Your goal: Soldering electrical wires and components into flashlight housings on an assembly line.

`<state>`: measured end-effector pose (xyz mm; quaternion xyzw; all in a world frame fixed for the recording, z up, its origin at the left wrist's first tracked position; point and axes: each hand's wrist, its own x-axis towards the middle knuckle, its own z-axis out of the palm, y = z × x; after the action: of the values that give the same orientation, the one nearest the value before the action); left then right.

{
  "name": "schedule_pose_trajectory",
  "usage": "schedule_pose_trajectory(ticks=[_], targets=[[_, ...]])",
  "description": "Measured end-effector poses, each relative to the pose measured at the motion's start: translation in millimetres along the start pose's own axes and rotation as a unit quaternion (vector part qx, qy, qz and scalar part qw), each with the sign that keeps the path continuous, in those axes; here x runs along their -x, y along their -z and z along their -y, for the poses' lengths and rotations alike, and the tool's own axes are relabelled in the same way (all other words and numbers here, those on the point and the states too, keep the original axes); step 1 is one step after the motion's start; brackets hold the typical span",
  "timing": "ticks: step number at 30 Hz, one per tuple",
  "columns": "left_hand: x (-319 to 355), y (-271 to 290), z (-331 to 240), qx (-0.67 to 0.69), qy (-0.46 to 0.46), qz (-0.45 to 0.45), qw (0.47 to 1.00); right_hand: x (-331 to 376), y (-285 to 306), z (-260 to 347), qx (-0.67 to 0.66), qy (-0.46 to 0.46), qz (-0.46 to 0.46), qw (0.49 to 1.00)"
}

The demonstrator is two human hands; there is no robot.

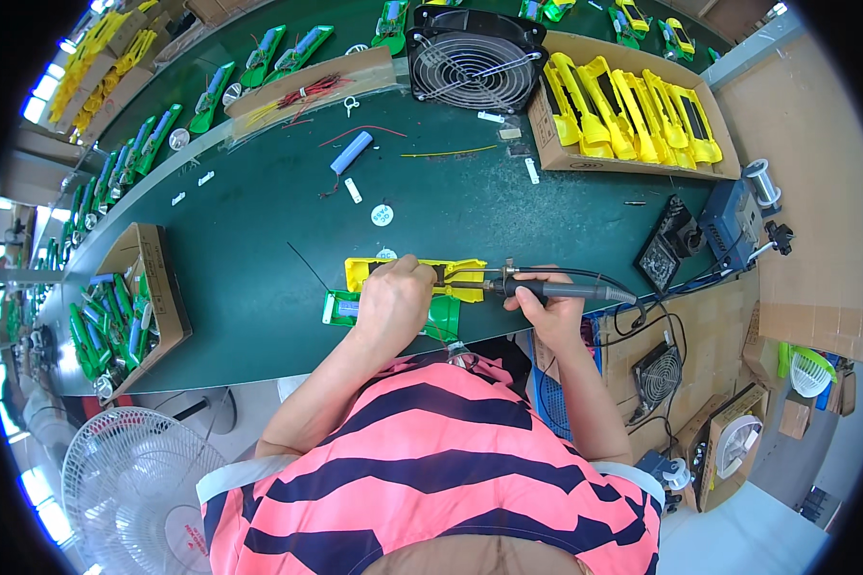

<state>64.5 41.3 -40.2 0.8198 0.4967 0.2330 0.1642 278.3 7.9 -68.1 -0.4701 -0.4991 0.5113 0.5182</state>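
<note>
While both hands meet over the green worktop, the scene reads like this:

Right grip: the right hand is closed around the dark handle of a soldering iron, which lies nearly level and points toward the person's left.
Iron tip: it ends at the yellow plastic housing, just beside the left fingers; whether metal touches the part is too small to tell.
Left grip: the left hand is curled, pressing down on the yellow housing and on a green plastic piece beneath it; what the fingertips pinch cannot be made out.
Housing position: near the front edge of the worktop, right before the person's chest.
Cable: a black cord runs from the iron's handle rightward to a blue soldering station.
Farther back: a blue cylindrical cell, loose wires, and a black fan.
Right rear: a cardboard box of yellow shells.
Left side: a cardboard box of green parts.
</note>
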Motion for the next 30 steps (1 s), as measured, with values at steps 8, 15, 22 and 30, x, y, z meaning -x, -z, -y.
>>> schedule_pose_trajectory(ticks=[8, 15, 22, 30], targets=[[-1.7, -1.8, -0.6, -0.008, -0.009, -0.008, 1.000, 0.9, -2.5, 6.1, -0.009, 0.013, -0.007, 1.000], [-1.4, -3.4, -2.9, -0.013, -0.011, -0.013, 1.000, 21.6, -5.3, 16.0, 0.008, 0.069, -0.022, 0.997], [-1.7, 0.2, -7.6, -0.020, 0.003, 0.001, 1.000, 14.9, -31.6, 10.2, 0.247, 0.068, 0.139, 0.956], [-0.7, -0.2, -11.8, -0.025, 0.008, 0.013, 1.000, 16.7, -36.3, 7.7, 0.216, 0.025, 0.126, 0.968]])
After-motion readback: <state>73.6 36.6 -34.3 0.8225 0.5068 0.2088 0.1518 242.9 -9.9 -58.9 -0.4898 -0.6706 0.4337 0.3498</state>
